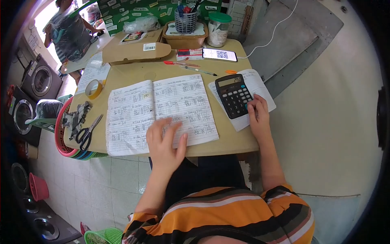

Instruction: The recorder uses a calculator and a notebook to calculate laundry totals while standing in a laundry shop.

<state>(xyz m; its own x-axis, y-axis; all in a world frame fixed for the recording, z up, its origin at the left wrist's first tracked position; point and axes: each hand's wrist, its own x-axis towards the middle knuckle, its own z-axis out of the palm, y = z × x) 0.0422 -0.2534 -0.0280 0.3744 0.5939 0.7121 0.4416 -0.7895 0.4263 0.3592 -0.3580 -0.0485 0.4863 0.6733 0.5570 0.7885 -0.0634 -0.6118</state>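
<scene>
An open ruled notebook [131, 122] full of handwriting lies on the tan table [137, 68]. Over the lower part of its right page is my left hand [166, 143], fingers apart and holding nothing. My right hand [259, 117] has its fingertips at the lower right keys of a black desk calculator [234, 97], which rests on a second open notebook [259, 82]. Beyond the first notebook lie a red pen [176, 63] and a clear pen [201, 71]. An orange item [231, 72] is above the calculator.
Scissors [88, 134], a tape roll [93, 89] and crumpled grey material [76, 119] lie at left. Behind are a cardboard box [134, 48], a pen basket [186, 23], a lidded jar [218, 30] and a cabled phone [219, 55]. Another person [67, 33] stands at far left, near front-loading machines [42, 79].
</scene>
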